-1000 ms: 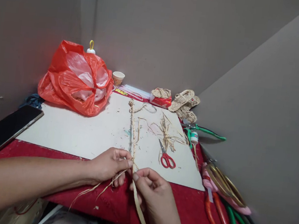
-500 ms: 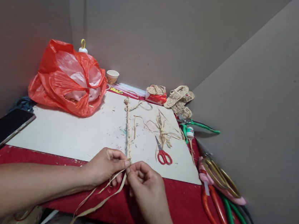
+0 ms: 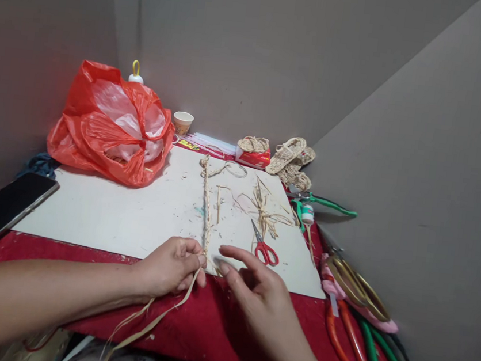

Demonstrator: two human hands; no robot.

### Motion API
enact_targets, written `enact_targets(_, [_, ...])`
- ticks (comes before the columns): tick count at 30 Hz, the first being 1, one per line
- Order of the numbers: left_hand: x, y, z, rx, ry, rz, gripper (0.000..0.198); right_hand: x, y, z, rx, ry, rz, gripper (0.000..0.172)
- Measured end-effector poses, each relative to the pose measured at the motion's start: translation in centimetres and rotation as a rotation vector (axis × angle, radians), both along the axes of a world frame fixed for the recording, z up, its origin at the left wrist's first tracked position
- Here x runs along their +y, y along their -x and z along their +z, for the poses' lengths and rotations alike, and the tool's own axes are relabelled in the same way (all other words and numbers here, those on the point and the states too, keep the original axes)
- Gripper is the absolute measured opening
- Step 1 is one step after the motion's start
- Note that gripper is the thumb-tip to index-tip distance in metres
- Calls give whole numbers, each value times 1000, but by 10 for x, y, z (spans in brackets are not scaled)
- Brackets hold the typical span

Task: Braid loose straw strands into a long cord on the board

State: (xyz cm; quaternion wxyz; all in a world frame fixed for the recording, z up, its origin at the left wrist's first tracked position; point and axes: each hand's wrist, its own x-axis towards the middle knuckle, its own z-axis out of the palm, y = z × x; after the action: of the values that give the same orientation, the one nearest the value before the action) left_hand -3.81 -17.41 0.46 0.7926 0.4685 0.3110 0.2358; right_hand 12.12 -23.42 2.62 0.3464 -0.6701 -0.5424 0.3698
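Note:
A straw-coloured braid runs down the white board toward me, its far end knotted. My left hand is closed, pinching the braid's near end between thumb and fingertips. From that pinch, loose flat strands hang over the red cloth to the table's front edge. Just to the right, my right hand has its index finger and thumb apart, the other fingers curled. A short pale strand lies close to its thumb tip; I cannot tell whether they touch. Red-handled scissors lie beyond my right hand.
The white board rests on a red cloth. Straw scraps lie at its right. A red plastic bag and a phone are leftward. Woven sandals sit at the back; large shears lie along the right wall.
My right hand has let go near the braid's end and moved right, its thumb and index finger spreading. My left hand keeps its pinch on the braid.

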Motion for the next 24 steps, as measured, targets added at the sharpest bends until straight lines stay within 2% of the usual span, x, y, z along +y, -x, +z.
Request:
enact_targets(2, [2,2,0,-19,14,-34,26,7,-5,1,144,179,179,47])
enact_targets(3, [3,2,0,-28,23,-47,26,11,-6,0,213,232,276,46])
enact_targets(5, [4,3,1,-34,42,-60,26,19,-9,-1,284,247,425,37])
enact_targets(8, [5,4,3,-18,54,-66,26,29,-13,-2,278,199,532,31])
enact_targets(14, [3,4,4,39,75,-6,29,34,-17,-5,222,252,556,37])
enact_targets(19, [-1,3,0,73,77,62,28,33,-13,-11,275,273,521,36])
enact_targets(24, [-1,1,0,18,143,124,25,34,-10,-14,353,230,510,34])
